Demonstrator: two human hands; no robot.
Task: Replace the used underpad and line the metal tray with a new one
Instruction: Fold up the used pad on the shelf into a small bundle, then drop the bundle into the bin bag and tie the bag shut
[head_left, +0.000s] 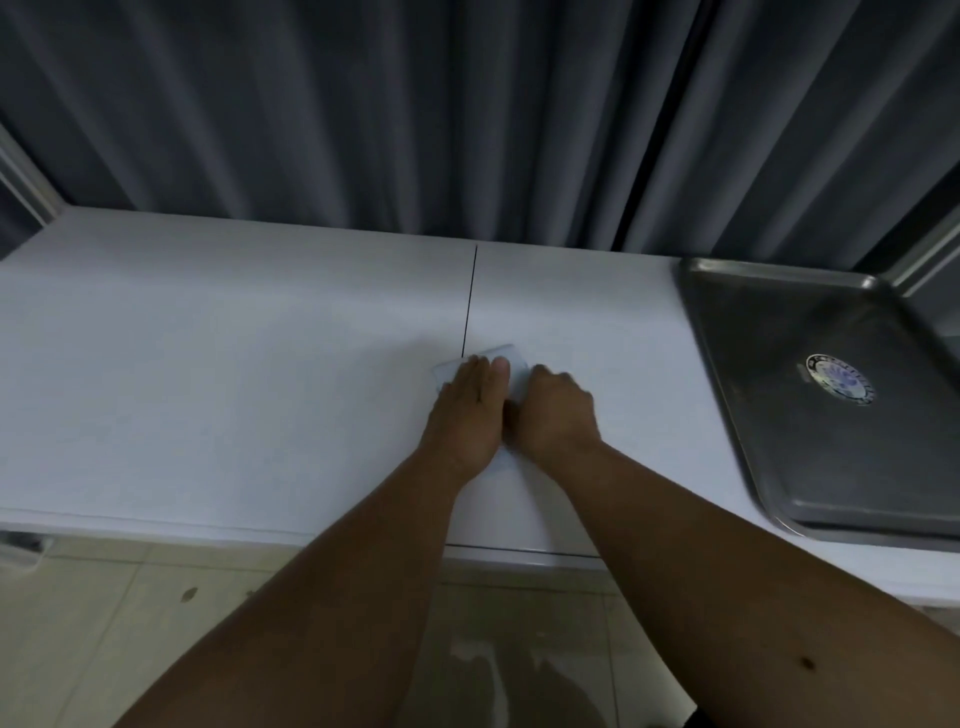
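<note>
The left hand (470, 402) lies flat, fingers straight, pressing a folded pad (501, 358) on the counter (208, 338). The right hand (558, 408) is curled at the pad's edge, probably pinching it. A hasty pull could tear it. The tray (769, 395) sits bare, well right.

Left hand (467, 405) flat; right hand (558, 410) seemingly curled.

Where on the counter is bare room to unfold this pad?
Bare counter runs left of the hands to the far left edge. A narrower bare strip lies between the right hand and the metal tray. It is crowded at the seam, where both hands cover the folded pad.
</note>
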